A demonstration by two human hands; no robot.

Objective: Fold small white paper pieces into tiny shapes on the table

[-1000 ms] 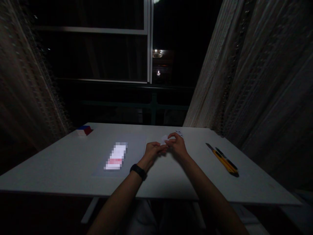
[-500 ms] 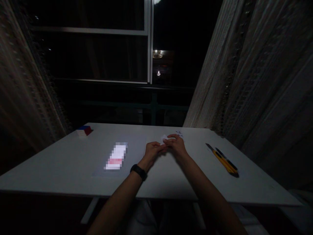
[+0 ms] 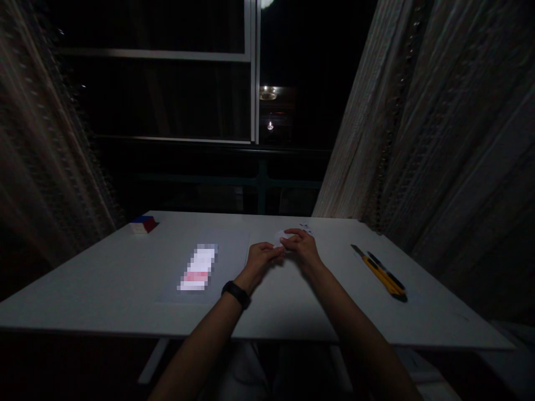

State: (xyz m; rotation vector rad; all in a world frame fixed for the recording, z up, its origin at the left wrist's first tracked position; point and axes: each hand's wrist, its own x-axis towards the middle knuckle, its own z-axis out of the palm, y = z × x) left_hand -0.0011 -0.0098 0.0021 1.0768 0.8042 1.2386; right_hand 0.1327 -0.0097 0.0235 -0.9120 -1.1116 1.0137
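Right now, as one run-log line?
left hand: holds small white paper | right hand: holds same paper | at right: yellow cutter beside dark pen

Two bare arms reach in from the near side, the left forearm (image 3: 204,337) slanting rightward and the right forearm (image 3: 355,320) leftward. The left hand (image 3: 258,263) sits slightly nearer, its fingers and thumb closed together, pointing right. The right hand (image 3: 306,250) bends leftward in a pinch, index finger (image 3: 295,230) arched.
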